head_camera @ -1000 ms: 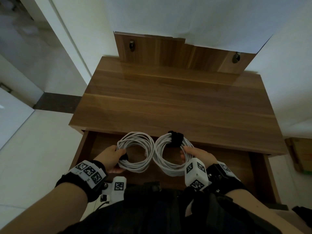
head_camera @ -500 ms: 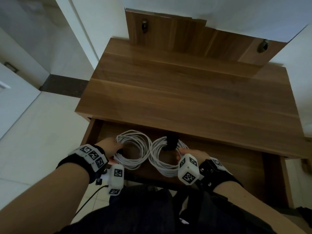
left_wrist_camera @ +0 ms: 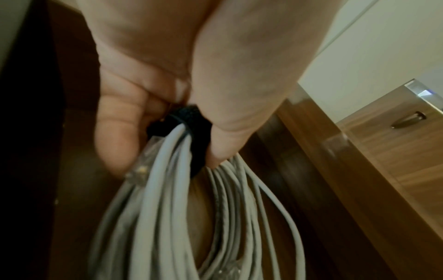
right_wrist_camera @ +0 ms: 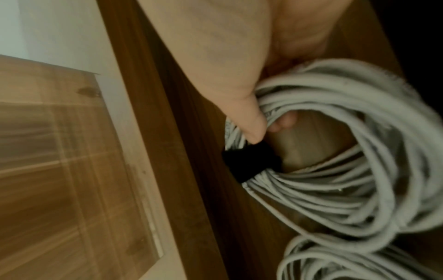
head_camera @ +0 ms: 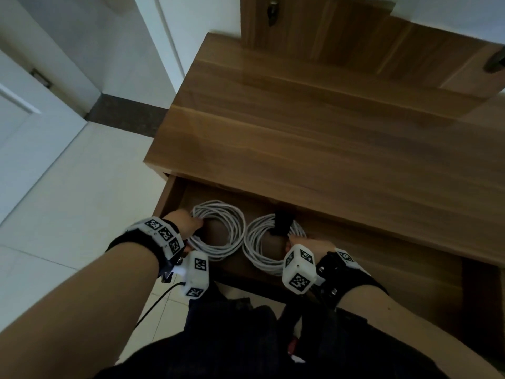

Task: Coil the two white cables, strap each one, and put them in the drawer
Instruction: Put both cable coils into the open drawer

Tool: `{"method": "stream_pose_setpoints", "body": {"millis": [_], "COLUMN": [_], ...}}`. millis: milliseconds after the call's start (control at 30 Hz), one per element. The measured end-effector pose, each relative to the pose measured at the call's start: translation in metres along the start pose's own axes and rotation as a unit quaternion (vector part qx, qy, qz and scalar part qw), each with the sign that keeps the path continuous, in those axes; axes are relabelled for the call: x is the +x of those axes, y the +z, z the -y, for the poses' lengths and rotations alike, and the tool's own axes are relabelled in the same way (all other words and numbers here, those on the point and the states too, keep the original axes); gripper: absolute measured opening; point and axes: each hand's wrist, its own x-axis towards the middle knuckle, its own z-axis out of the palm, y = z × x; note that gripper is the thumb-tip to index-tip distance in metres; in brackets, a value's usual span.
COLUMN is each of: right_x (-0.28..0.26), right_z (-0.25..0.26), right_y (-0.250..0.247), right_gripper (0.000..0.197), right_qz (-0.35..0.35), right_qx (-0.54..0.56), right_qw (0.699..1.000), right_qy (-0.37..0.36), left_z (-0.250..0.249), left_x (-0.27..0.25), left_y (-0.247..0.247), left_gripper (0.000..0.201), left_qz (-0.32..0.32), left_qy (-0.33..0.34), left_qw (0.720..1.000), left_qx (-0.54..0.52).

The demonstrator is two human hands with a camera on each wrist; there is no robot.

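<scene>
Two coiled white cables sit side by side inside the open drawer (head_camera: 396, 258) of a wooden desk. My left hand (head_camera: 188, 224) grips the left coil (head_camera: 235, 228) at its black strap (left_wrist_camera: 191, 136), thumb and fingers pinching it in the left wrist view. The right coil (head_camera: 259, 247) carries a black strap (head_camera: 282, 224) on its far side. My right hand (head_camera: 308, 243) holds that coil (right_wrist_camera: 347, 132) just beside the strap (right_wrist_camera: 251, 161), thumb on top and a fingertip inside the loop. A clear plug (left_wrist_camera: 141, 166) hangs from the left coil.
The desk top (head_camera: 328, 138) overhangs the back of the drawer just beyond the coils. A wooden back panel (head_camera: 341, 36) with dark knobs rises behind. The drawer's left wall (head_camera: 170, 195) is close to my left hand. Pale floor tiles and a white door lie to the left.
Both hands have lowered the two coils from above the drawer's front down into it and further back, toward the desk top's edge. The head view has swung left.
</scene>
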Motion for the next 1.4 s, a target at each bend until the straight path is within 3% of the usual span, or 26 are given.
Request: {"method": "stream_pose_setpoints", "body": {"millis": [200,500,700,767,833,900,967,1067,1133,1200,1367,1400], "right_x": [-0.002,-0.007,-0.010,-0.010,-0.016,-0.025,-0.037,-0.044,-0.049,-0.042,-0.042,-0.043], "right_z": [0.006,0.011,0.011,0.012,0.014,0.017,0.025,0.037,0.038,0.032,0.032,0.028], "right_y": [0.004,0.001,0.001,0.001,0.005,0.012,0.018,0.015,0.017,0.016,0.014,0.014], "right_gripper": [0.041,0.039,0.038,0.034,0.034,0.039,0.041,0.040,0.038,0.036,0.039,0.039], "right_qz": [-0.007,-0.021,-0.058,-0.107,-0.123,-0.081,-0.049,-0.079,-0.082,-0.093,-0.072,-0.062], "right_qx": [-0.031,-0.064,-0.062,-0.052,-0.034,-0.004,0.037,0.055,-0.070,-0.115,-0.085,-0.026], "right_qw": [0.999,0.998,0.996,0.992,0.990,0.996,0.998,0.995,0.994,0.989,0.994,0.998], "right_qy": [-0.016,-0.010,-0.028,-0.051,-0.057,-0.032,-0.001,0.038,0.011,-0.021,-0.019,-0.011], "left_z": [0.007,0.012,0.005,0.000,-0.005,-0.009,-0.011,-0.011,-0.009,-0.006,-0.002,-0.003], "left_x": [0.003,0.009,-0.007,-0.009,-0.015,-0.022,-0.025,-0.026,-0.023,-0.021,-0.018,-0.019], "left_y": [-0.001,-0.005,-0.002,0.000,0.005,0.009,0.015,0.021,0.025,0.026,0.025,0.025], "left_gripper": [0.033,0.029,0.031,0.029,0.025,0.020,0.022,0.032,0.037,0.038,0.036,0.033], "left_qz": [-0.021,-0.046,-0.117,-0.100,-0.040,0.041,0.086,0.110,0.113,0.111,0.117,0.116], "left_qy": [0.012,0.026,0.041,0.034,0.022,-0.008,-0.013,-0.019,-0.022,-0.021,-0.013,-0.015], "left_qw": [1.000,0.998,0.990,0.992,0.991,0.982,0.981,0.977,0.976,0.974,0.967,0.965], "left_qx": [0.017,-0.047,-0.062,-0.072,-0.129,-0.184,-0.174,-0.180,-0.186,-0.198,-0.227,-0.234]}}
